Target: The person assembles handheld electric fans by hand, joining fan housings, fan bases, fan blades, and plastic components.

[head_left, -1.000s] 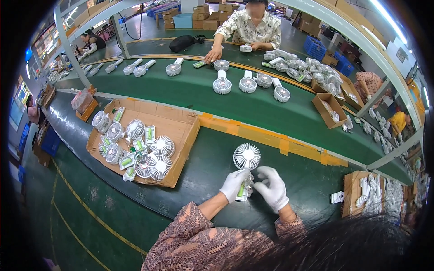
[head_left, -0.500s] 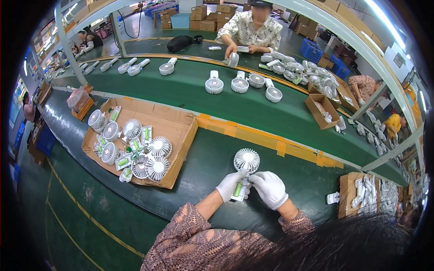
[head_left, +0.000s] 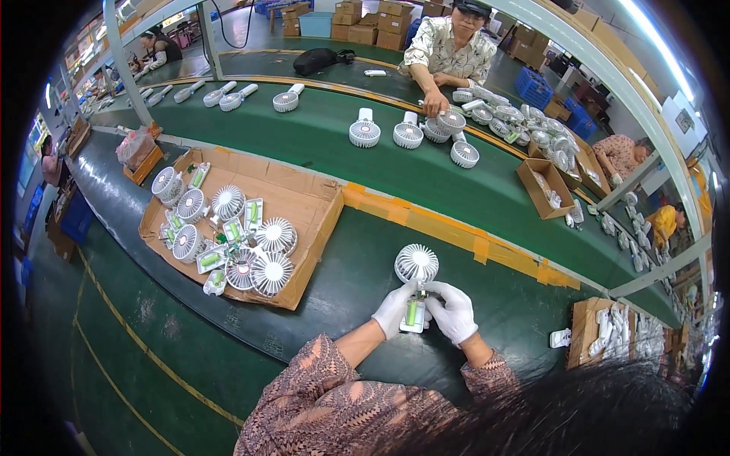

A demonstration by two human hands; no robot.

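A small white handheld fan [head_left: 417, 263] lies on the dark green bench before me, its round grille pointing away. Its handle is uncovered, with a green battery cell [head_left: 412, 312] and white casing in sight. Wearing a white glove, my left hand [head_left: 392, 311] grips the handle from the left, just below the grille. My right hand [head_left: 454, 314], also gloved, closes on the fan's neck from the right, fingertips meeting the left hand's. The small parts under the fingertips are too hidden to make out. On the left, a shallow cardboard box [head_left: 318, 242] holds several similar fans with uncovered handles.
Beyond a taped ledge [head_left: 411, 218] runs a green conveyor belt [head_left: 304, 156] carrying several fans. A person [head_left: 455, 53] across it handles a fan beside a pile of fans [head_left: 532, 125]. At right stands a carton [head_left: 589, 330] of white handle parts; a metal post [head_left: 661, 264] slants nearby.
My right hand has shifted slightly inward at the fan's neck, and the handle now points more straight toward me. The person opposite has moved a fan rightward over the belt.
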